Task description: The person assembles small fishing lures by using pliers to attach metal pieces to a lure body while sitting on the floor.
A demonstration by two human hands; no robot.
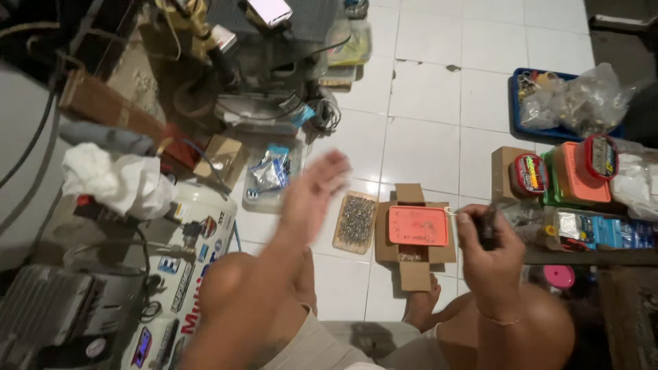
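My left hand (312,195) is raised over the tiled floor, blurred, fingers spread and holding nothing. It hovers beside a small open box of metal screws (356,220) and a clear bag of small parts (269,173). My right hand (488,243) is closed around a small dark object (487,226), just right of an open cardboard box (413,236) with an orange sheet (418,225) lying across it. My knees and a bare foot (423,301) show at the bottom.
An air compressor tank (185,267) with a white rag (116,179) stands at left. Tools and cables crowd the back. On the right are orange and green lidded tubs (579,175), a blue tray (521,103) with plastic bags, and a pink lid (558,276).
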